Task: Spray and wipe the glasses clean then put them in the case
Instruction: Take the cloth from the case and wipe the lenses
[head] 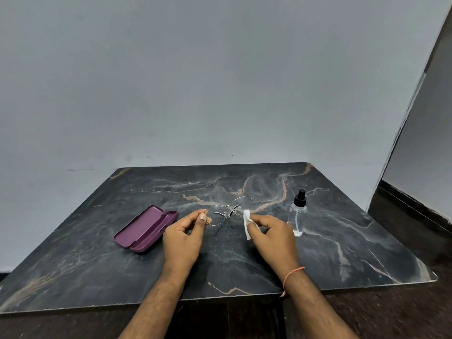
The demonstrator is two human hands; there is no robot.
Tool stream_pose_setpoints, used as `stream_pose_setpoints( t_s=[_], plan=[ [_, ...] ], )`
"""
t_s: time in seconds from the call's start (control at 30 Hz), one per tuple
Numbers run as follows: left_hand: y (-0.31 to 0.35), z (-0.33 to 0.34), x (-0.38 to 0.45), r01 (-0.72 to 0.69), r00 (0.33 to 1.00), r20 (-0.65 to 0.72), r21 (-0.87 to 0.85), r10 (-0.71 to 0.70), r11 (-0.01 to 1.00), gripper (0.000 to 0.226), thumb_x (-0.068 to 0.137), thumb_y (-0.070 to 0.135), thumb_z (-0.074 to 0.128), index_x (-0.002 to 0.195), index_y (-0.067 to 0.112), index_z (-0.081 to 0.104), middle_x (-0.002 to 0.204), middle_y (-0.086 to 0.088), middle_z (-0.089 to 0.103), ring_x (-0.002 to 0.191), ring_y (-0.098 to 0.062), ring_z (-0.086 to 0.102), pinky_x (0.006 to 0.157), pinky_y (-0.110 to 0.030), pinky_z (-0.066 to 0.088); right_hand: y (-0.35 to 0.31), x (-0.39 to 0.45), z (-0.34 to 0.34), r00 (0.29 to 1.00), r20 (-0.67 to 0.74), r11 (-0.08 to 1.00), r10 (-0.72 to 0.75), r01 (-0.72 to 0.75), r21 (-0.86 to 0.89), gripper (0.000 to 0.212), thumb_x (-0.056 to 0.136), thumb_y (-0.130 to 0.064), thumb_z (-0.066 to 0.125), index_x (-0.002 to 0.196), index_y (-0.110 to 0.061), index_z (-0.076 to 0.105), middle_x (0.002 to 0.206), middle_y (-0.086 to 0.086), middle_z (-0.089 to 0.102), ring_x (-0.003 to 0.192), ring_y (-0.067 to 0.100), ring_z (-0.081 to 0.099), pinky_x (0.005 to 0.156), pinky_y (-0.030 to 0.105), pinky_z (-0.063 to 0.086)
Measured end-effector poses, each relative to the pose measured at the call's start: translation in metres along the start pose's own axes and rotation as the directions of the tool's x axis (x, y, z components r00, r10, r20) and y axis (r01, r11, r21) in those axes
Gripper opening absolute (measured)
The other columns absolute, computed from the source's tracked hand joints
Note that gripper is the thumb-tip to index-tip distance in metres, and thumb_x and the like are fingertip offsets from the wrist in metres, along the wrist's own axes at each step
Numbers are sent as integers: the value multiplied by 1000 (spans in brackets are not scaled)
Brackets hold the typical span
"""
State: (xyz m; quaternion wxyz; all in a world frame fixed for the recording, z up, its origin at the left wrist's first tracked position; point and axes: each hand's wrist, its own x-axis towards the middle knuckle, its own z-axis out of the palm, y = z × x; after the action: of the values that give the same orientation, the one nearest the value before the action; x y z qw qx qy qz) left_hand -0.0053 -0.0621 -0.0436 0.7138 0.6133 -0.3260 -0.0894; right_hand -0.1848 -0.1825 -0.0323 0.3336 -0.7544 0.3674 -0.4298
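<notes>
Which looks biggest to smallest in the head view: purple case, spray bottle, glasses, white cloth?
1. Open purple hard glasses case, clearly largest.
2. Clear plastic spray bottle with black nozzle and thin silver wire-rimmed glasses: similar extent, too close to rank.
3. Small white wiping cloth, smallest, partly hidden by the right hand.

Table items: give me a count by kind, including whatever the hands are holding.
Glasses: 1, held by the left hand
White wipe: 1, in the right hand
Purple case: 1, open
Spray bottle: 1
Total: 4
</notes>
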Motion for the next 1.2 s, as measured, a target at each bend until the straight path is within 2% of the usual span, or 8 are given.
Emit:
stream_pose_setpoints(
  t_s=[0.17,0.27,0.4,0.63,0.8,0.9,1.0,1.2],
  plan=[
    [1,1,0,0,1000,-6,-30,0,1000,16,100,24,77,111,35,82,96,11,86,106,-13,81,104,-50,61,-9,-3,13,950,244,925,197,-262,274,16,96,-17,75,95,-27,86,69,2,75,55,11,62,55,24,47],
    [2,1,0,-8,1000,-9,-25,8,1000,15,100,22,77,110,32,83,94,10,86,102,-11,81,103,-51,62,-28,-8,25,898,353,781,262,-412,470,12,100,-10,71,103,-13,83,77,6,75,52,10,59,45,21,43],
    [6,-1,-2,-36,999,-21,-24,35,999,19,100,17,77,110,32,82,97,12,86,101,-11,82,99,-47,64,-48,-11,37,839,468,531,279,-540,653,16,101,-18,71,112,-10,79,85,10,75,57,12,61,45,20,45],
    [1,3,-3,-86,996,25,18,86,996,22,99,12,77,109,32,84,103,13,84,101,-12,81,93,-46,66,-43,-11,41,850,475,468,229,-524,712,23,92,-22,76,110,-10,85,91,8,73,70,10,62,53,20,45],
    [4,3,-5,-266,961,109,104,255,958,32,98,7,77,123,27,80,114,9,73,101,-14,74,85,-19,61,-37,-10,39,862,450,406,232,-507,761,31,87,-21,78,112,-4,82,98,12,75,77,14,64,54,21,44],
    [3,4,-7,-238,962,144,35,231,971,36,100,6,74,132,20,78,116,9,74,94,-15,76,73,-31,68,-37,-10,39,862,451,386,232,-507,771,30,87,-20,76,112,-3,82,97,11,76,76,13,65,54,20,46],
    [6,5,-10,-225,960,166,-11,223,974,33,101,11,73,131,24,78,110,11,74,90,-7,75,61,-32,67,-38,-10,37,858,461,358,228,-514,779,25,88,-20,76,108,-7,84,97,10,77,75,12,66,55,19,48],
    [11,3,-12,-188,958,213,-45,193,981,32,101,19,71,130,30,77,108,10,75,90,-4,73,64,-32,67,-41,-16,30,847,505,347,167,-530,774,26,94,-24,69,110,-8,83,101,12,78,80,15,69,58,25,49]
  ],
)
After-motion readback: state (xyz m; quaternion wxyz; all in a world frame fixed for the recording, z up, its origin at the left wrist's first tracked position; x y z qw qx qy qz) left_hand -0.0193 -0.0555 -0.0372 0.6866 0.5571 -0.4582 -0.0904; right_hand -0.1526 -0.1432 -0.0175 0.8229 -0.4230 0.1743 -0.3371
